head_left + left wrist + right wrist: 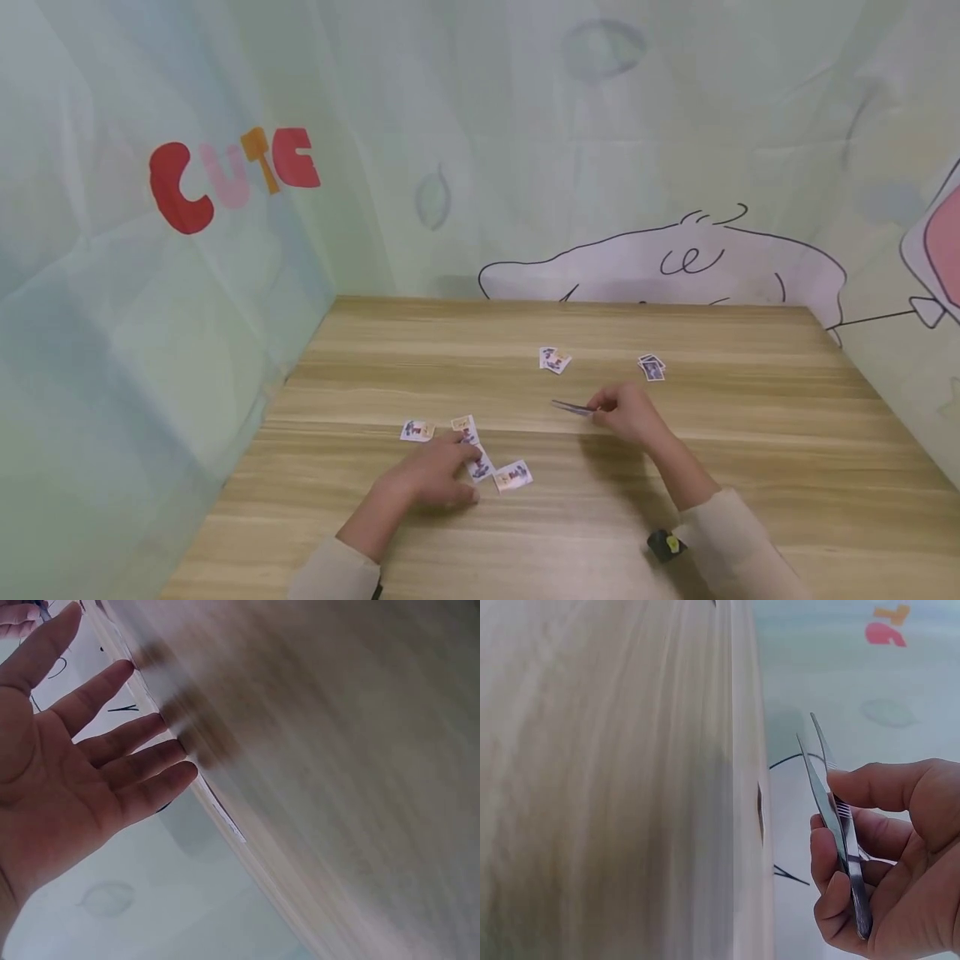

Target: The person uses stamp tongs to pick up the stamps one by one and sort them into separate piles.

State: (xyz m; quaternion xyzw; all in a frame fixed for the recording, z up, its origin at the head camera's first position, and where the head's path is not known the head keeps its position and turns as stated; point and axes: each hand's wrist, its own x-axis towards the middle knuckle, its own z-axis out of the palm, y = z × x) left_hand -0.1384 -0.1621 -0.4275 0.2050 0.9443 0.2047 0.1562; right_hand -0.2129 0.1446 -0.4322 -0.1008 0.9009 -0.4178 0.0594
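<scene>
My right hand (pixel 628 414) holds metal tweezers (pixel 838 825) between thumb and fingers, above the table. In the right wrist view the tips of the tweezers stand apart with nothing between them. On the left, my left hand (pixel 433 471) reaches over the table with fingers spread, its fingertips at two small printed cards, one of them a card (pixel 480 467) partly under the fingers. Beside these lies another printed card (pixel 513 476), and a further card (pixel 417 430) is to the left of the hand. The left wrist view shows the fingers (pixel 154 761) extended along the tabletop.
Farther back, overlapping printed cards (pixel 555 360) lie near the middle, and a small pile of darker cards (pixel 652 367) lies to their right. The wooden table (pixel 420 350) ends at a cloth backdrop (pixel 450 125) behind and at the left.
</scene>
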